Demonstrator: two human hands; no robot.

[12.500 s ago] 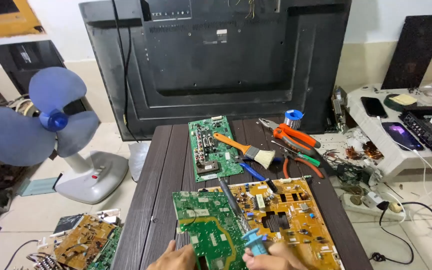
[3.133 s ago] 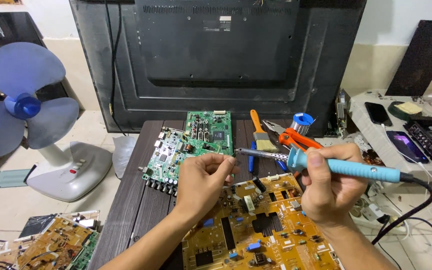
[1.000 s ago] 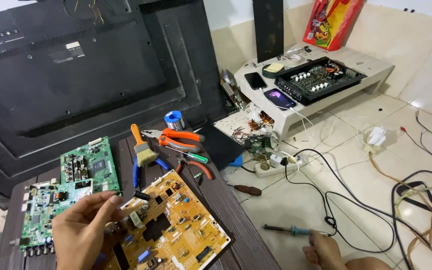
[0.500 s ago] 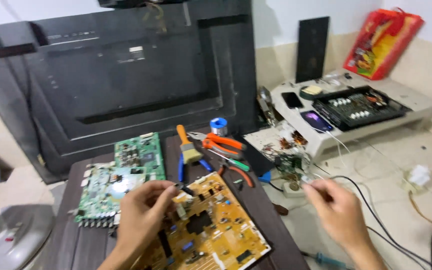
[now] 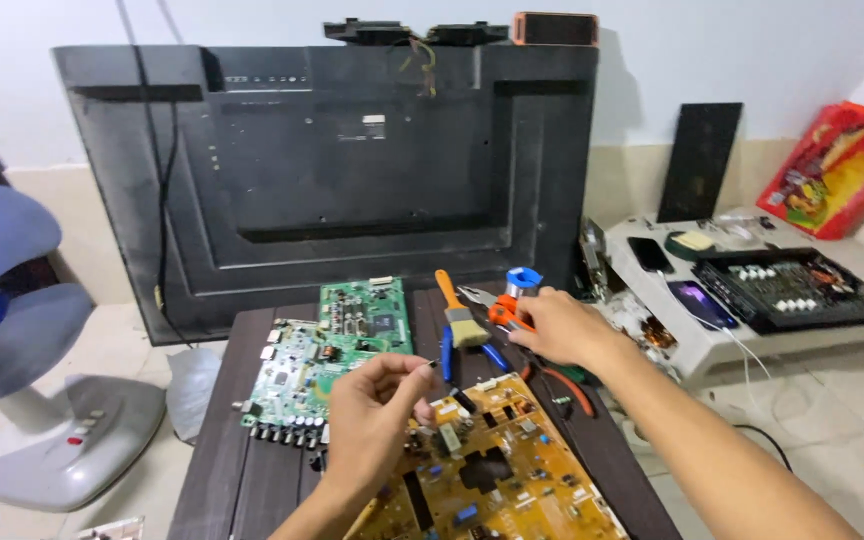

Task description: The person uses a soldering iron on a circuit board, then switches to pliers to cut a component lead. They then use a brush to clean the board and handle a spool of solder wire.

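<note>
Orange-handled pliers (image 5: 504, 312) lie just right of frame centre, among the tools at the far end of the dark slatted table (image 5: 242, 470), and the right hand (image 5: 557, 328) rests on them with its fingers curled over the handles; whether they have closed on the grip cannot be told. A blue spool (image 5: 523, 281) stands just behind the hand, and a paintbrush with an orange handle (image 5: 457, 312) lies just to its left.

Lower in the frame, the left hand (image 5: 377, 415) hovers over the near edge of a yellow circuit board (image 5: 492, 475), thumb and forefinger pinched on something small and dark, too small to identify. By the look of it, the step is picking up a tool while the small part is kept in hand; a firm close on the handles and a lift clear of the neighbouring tools would be called for.

Two green circuit boards (image 5: 327, 355) lie left of the yellow one. Behind the table a large black television back panel (image 5: 332, 170) leans on the wall. A blue fan (image 5: 2, 300) stands at the left edge, and a low white bench (image 5: 742, 340) carrying electronics and phones sits at the right, with a red bag (image 5: 837, 170) beyond it.
</note>
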